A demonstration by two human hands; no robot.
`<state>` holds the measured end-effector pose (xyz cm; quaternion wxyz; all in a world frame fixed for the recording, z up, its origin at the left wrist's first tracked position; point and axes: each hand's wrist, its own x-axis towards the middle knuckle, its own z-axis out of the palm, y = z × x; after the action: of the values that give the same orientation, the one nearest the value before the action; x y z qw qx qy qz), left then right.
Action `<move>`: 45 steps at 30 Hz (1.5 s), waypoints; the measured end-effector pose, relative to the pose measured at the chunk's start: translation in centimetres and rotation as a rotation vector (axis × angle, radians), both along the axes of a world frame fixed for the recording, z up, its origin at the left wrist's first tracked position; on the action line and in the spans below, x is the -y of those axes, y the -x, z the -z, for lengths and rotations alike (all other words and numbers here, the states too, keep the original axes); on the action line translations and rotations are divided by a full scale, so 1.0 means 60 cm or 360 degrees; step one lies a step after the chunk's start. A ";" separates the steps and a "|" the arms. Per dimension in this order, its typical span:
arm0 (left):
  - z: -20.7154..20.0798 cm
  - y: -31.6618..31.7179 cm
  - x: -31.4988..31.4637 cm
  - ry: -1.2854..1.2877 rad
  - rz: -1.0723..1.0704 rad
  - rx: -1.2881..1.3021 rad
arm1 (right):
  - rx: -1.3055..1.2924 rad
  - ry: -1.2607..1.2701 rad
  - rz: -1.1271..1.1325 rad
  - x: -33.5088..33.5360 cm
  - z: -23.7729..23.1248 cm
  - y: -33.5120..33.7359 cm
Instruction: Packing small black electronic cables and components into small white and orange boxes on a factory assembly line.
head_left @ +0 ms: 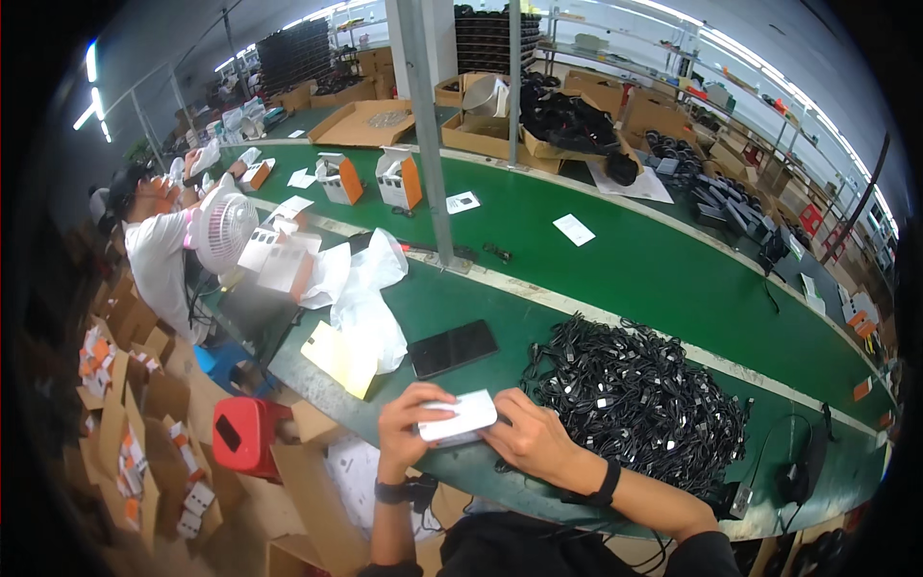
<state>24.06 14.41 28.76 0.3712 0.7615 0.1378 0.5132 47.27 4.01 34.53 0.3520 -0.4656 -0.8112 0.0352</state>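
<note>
A: Where is the flat, white, rectangular box with rounded corners?

B: Between the two hands, by the near edge of the green-topped workbench. I can't tell whether it touches the surface or is held just above it.

A: And its long axis?

B: Roughly left to right across the person's front, the right end tipped slightly farther from the body.

A: Which hand is nearer?

B: Neither; both touch it. The left hand is closed around the left end, fingers reaching over the top. The right hand is at the right end, fingers bent in and gripping the edge; their undersides are hidden.

A: What lies around that?

B: Just beyond the box, a black, flat, phone-shaped slab slants the same way. Right of it, near the right hand, spreads a heap of thin black coiled cables. Beyond the left hand lie a pale yellow sheet and a crumpled, translucent white plastic bag.
</note>
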 end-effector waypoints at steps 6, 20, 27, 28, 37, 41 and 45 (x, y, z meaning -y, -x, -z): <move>-0.028 0.022 0.034 -0.0149 -0.0235 -0.0251 | -0.0048 0.0009 -0.0163 0.018 0.015 -0.023; -0.036 0.016 0.057 -0.0311 -0.0590 -0.0492 | -0.0022 0.0019 -0.0238 -0.047 0.001 -0.045; -0.050 0.020 0.077 -0.0464 -0.0571 -0.0769 | 0.0029 0.0082 -0.0395 -0.040 -0.020 -0.054; -0.038 0.024 0.069 -0.0499 -0.0576 -0.0782 | 0.0014 0.0069 -0.0458 -0.054 -0.007 -0.052; -0.138 -0.047 -0.039 0.0014 -0.0125 -0.0671 | 0.0190 0.0359 0.0106 -0.074 -0.077 -0.170; -0.162 -0.172 -0.185 -0.0260 -0.0070 -0.1052 | 0.0124 0.0070 0.0915 -0.065 -0.104 -0.365; -0.072 -0.348 -0.415 -0.0222 -0.0150 -0.1229 | 0.0040 0.0093 0.1722 -0.039 -0.046 -0.569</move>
<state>44.93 39.33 33.07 0.2155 0.9147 0.2668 0.2137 81.38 6.37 37.28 0.2971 -0.8268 -0.4585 -0.1339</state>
